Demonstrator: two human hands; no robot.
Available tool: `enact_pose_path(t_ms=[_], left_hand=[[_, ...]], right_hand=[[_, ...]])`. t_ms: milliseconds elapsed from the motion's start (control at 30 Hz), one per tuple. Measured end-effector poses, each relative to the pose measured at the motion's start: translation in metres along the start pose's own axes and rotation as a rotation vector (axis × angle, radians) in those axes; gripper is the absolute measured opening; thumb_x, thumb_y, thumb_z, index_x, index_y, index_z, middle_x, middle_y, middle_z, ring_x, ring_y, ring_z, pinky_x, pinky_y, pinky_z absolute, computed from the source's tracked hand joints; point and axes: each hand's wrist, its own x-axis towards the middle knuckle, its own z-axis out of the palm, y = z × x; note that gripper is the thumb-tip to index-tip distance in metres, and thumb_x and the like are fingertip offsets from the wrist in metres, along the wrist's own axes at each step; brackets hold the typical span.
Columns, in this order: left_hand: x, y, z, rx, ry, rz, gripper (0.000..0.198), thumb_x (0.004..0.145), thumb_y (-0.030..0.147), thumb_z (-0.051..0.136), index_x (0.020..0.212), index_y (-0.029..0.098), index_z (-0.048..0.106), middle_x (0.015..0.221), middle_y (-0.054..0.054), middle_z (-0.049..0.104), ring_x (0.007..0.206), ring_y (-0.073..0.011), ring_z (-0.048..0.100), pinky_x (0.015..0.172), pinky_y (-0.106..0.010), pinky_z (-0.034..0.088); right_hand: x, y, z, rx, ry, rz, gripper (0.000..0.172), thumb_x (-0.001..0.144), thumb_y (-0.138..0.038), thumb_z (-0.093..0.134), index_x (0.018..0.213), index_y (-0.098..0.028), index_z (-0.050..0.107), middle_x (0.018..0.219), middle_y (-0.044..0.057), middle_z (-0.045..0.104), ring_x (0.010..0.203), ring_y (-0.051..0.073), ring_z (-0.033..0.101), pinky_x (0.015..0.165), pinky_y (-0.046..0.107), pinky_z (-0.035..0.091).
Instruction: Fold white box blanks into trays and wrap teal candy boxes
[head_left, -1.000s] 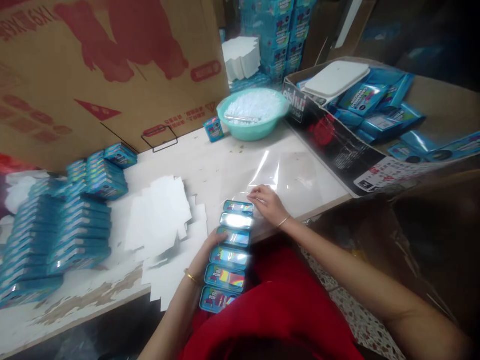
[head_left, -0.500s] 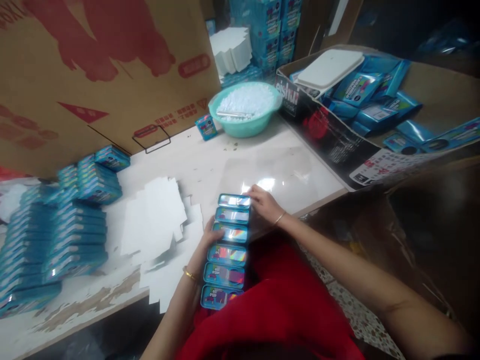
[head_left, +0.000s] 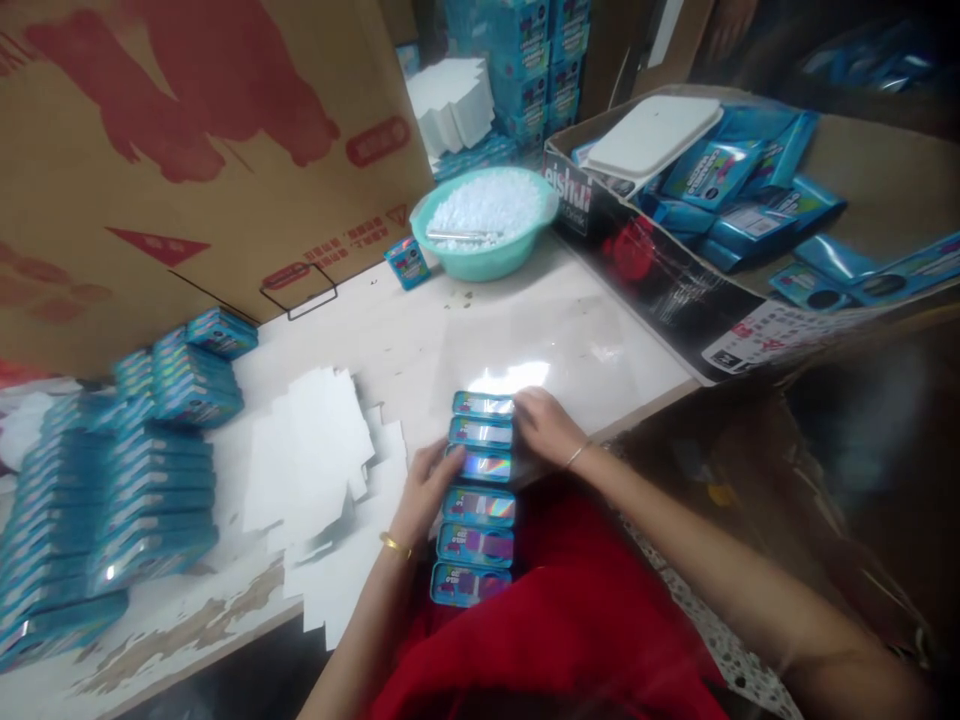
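Note:
A row of several small flat blue tins (head_left: 480,508) with rounded corners and shiny, colourful lids runs from the table edge toward my red-clothed lap. My left hand (head_left: 426,490), with a gold bangle at the wrist, grips the row's left side, its thumb at the third tin from the far end. At the far end, the curled fingers of my right hand (head_left: 546,428) press on the right side of the tins; their tips are partly hidden. Left of my left hand lie loose stacked white card sheets (head_left: 311,450).
Stacks of blue packs (head_left: 157,490) stand at the left, before a large cardboard box (head_left: 225,130). A green bowl (head_left: 487,262) of white pieces is at the back. On the right, an open carton (head_left: 637,270) holds blue packets and a white lid (head_left: 654,135).
Both hands and the row of tins have shifted slightly right in view. A small gap now shows between the third and fourth tins from the far end.

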Motion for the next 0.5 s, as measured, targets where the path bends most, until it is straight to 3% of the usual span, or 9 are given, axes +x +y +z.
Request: enact_pose_path(t_ms=[100,167,333,433,500], left_hand=[[0.007,0.001,-0.017,0.507,0.07,0.291,0.034,0.081,0.047,0.056,0.096,0.018,0.067,0.104,-0.007,0.062,0.101,-0.022,0.056,0.085,-0.031,0.044],[0.018,0.004,-0.024,0.647,0.081,0.459,0.034,0.087,0.044,0.047,0.102,0.018,0.062,0.103,-0.008,0.061,0.097,-0.0218,0.056,0.084,-0.034,0.044],[0.056,0.017,-0.019,1.212,0.095,0.881,0.043,0.078,0.027,0.057,0.12,0.019,0.053,0.119,-0.013,0.052,0.104,-0.029,0.046,0.086,-0.043,0.034],[0.075,0.026,-0.009,1.388,0.088,0.946,0.018,0.081,0.021,0.05,0.093,0.021,0.063,0.099,-0.01,0.061,0.089,-0.0262,0.048,0.075,-0.04,0.031],[0.082,0.032,-0.004,1.368,0.106,0.944,0.016,0.084,0.021,0.047,0.078,0.02,0.061,0.081,-0.007,0.062,0.08,-0.0236,0.048,0.072,-0.039,0.029]], right_hand=[[0.001,-0.005,-0.002,-0.075,-0.01,0.003,0.018,0.087,-0.013,0.044,0.091,-0.015,0.061,0.086,0.009,0.057,0.084,0.022,0.049,0.078,0.033,0.04],[0.001,-0.009,-0.004,-0.127,-0.013,0.007,0.016,0.085,-0.011,0.046,0.09,-0.016,0.061,0.086,0.008,0.057,0.085,0.022,0.049,0.077,0.032,0.038],[-0.003,-0.015,-0.005,-0.265,0.008,0.04,0.015,0.079,-0.009,0.052,0.088,-0.017,0.06,0.088,0.007,0.058,0.088,0.022,0.048,0.075,0.031,0.034],[0.0,-0.017,-0.004,-0.348,0.059,0.08,0.016,0.086,-0.011,0.046,0.078,-0.017,0.058,0.082,0.008,0.058,0.081,0.022,0.047,0.072,0.032,0.031],[0.005,-0.02,-0.004,-0.385,0.101,0.098,0.021,0.09,-0.013,0.041,0.077,-0.017,0.056,0.078,0.008,0.058,0.077,0.021,0.047,0.071,0.032,0.03]])
